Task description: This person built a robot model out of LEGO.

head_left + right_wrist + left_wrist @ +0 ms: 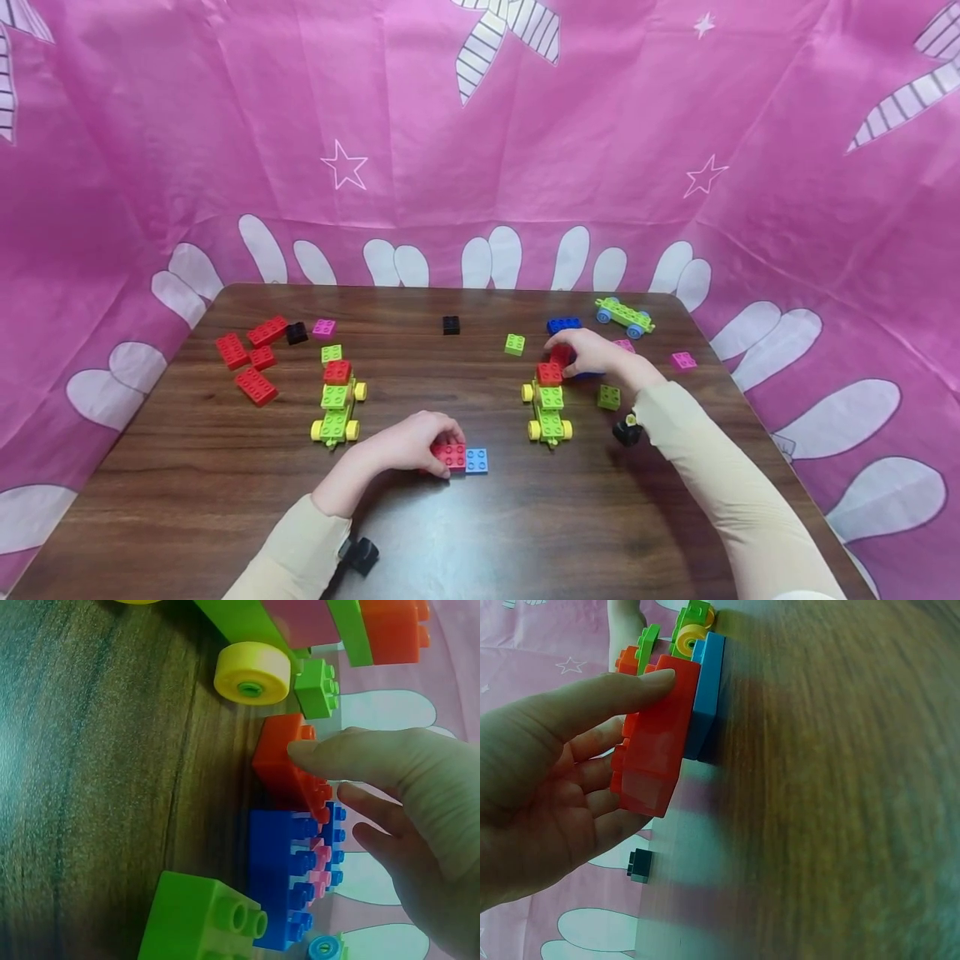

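My left hand (417,442) grips a red brick (453,456) near the front middle of the table, thumb on the near side and fingers on the far side. Under its right end a light blue brick (477,461) sticks out. At the right, my right hand (596,352) pinches another red brick (276,761) between thumb and fingers, low at the table. Just left of that brick stands a green car with yellow wheels (551,425), topped with a red brick (548,373). A blue brick (268,877) lies right beside the pinched one.
A matching yellow-wheeled car (335,427) stands left. Several loose red bricks (257,386) lie beyond it. A black brick (451,325) and a green brick (514,344) are farther back. Right of my right hand are a green brick (609,397), a pink brick (683,361) and a blue-wheeled base (625,316).
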`<state>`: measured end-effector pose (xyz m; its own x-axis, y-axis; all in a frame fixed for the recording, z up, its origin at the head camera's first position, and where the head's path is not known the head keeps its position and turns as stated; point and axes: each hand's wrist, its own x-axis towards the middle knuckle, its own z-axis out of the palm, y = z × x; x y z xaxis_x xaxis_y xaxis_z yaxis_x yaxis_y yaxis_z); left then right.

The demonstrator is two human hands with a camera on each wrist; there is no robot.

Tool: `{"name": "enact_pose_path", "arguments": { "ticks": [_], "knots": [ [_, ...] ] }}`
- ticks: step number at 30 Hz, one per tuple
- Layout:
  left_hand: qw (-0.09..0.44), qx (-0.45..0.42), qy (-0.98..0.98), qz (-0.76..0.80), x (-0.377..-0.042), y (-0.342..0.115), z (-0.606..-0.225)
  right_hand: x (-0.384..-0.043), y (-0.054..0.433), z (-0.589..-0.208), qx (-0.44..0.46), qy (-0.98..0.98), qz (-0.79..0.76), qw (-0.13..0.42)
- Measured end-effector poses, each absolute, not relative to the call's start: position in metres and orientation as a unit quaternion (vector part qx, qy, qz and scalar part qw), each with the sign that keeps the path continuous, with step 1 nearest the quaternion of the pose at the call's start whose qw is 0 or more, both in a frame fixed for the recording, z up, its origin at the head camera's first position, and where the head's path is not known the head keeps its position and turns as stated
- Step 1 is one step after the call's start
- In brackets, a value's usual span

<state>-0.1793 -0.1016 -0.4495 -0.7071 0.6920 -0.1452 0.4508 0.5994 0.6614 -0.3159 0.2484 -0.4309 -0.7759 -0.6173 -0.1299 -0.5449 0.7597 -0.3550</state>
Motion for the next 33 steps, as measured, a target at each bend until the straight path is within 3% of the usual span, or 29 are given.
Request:
{"name": "enact_pose_path", "arguments": {
  "ticks": [33],
  "knots": [
    [0.185, 0.334, 0.876, 0.295, -0.177, -0.101, -0.448, -0.326, 0.241, -0.444, -0.292, 0.939, -0.159, 0.085]
  ]
}}
